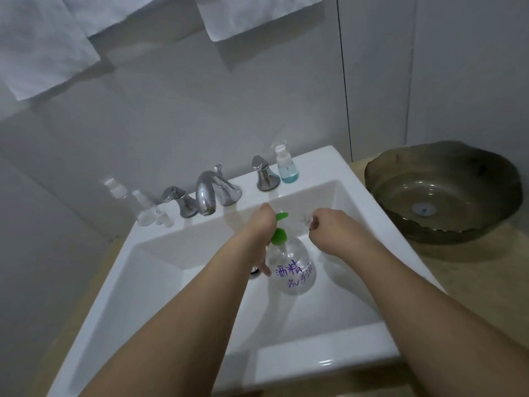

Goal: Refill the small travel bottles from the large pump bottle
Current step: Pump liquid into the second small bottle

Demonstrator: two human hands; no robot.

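Note:
The large clear pump bottle [294,267] with a green pump head [279,234] and purple handwriting stands inside the white sink [200,247]. My left hand [262,227] rests on the pump head, fingers hanging down beside the bottle. My right hand [329,227] holds a small clear travel bottle [305,218] just past the green spout; most of it is hidden by my fingers. A small bottle with blue liquid [286,165] stands on the sink's back right ledge. Clear small bottles [146,207] stand at the back left ledge.
A chrome faucet [210,193] with two handles [180,200] [264,174] lines the sink's back. A dark glass bowl basin [443,190] sits on the beige counter at right. White towels [43,44] hang on the wall above.

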